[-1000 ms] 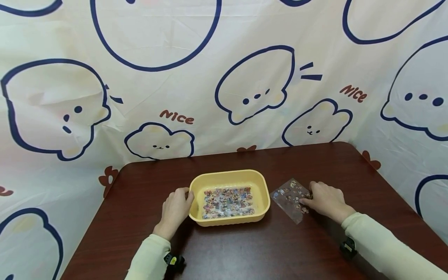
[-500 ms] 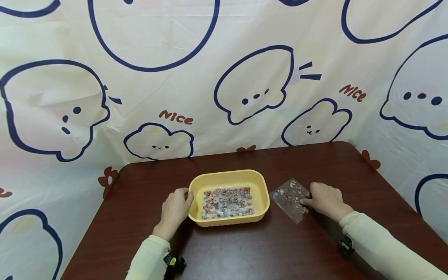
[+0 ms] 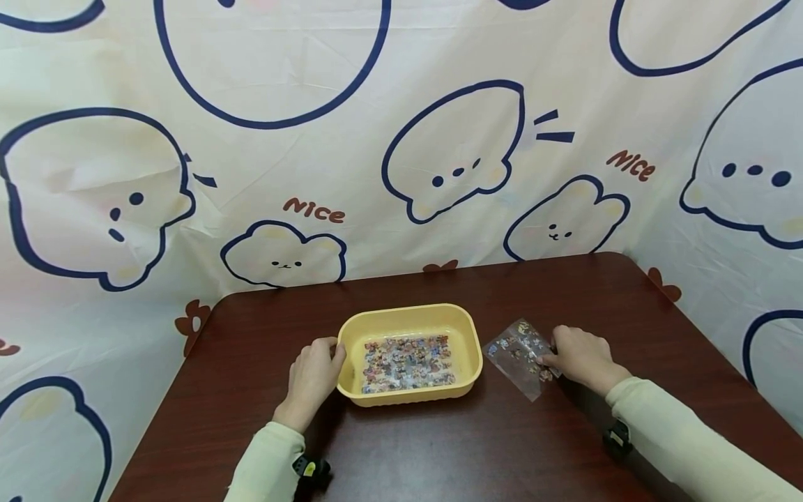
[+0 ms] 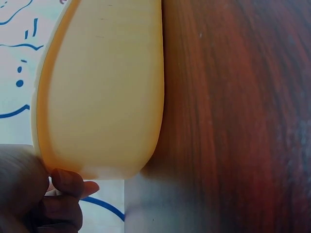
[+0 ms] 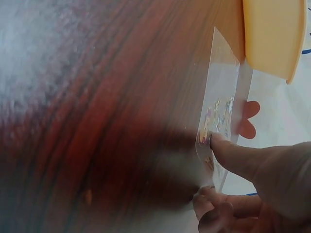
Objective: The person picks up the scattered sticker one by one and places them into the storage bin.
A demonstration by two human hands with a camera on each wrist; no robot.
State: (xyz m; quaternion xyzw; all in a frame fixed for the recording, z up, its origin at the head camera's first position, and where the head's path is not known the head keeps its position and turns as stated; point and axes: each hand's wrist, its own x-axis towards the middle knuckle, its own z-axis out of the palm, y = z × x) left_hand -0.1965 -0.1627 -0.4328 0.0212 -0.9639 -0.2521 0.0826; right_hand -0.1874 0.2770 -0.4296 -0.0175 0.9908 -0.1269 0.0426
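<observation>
In the head view a yellow plastic basin (image 3: pixel 410 399) stands on the table. A layer of small multicoloured pieces (image 3: pixel 409 364), like jigsaw pieces, covers its floor. My left hand (image 3: pixel 315 376) grips the basin's left rim; in the left wrist view its curled fingers (image 4: pixel 60 206) lie against the basin's end. To the right of the basin is a clear plastic bag (image 3: pixel 517 352) with several small jigsaw-like pieces inside. Its right edge is pinched between the thumb (image 5: pixel 238 158) and fingers of my right hand (image 3: pixel 583 357). The right wrist view shows that edge bent up off the table.
The dark brown wooden table (image 3: pixel 426 453) reaches back to a white cloth (image 3: pixel 357 167) printed with blue cartoon outlines. More cloth hangs along the left and right sides. The bag's left corner lies close beside the basin.
My right hand has raised the bag's right edge slightly, so the bag now bends upward there. The left hand and basin keep their places.
</observation>
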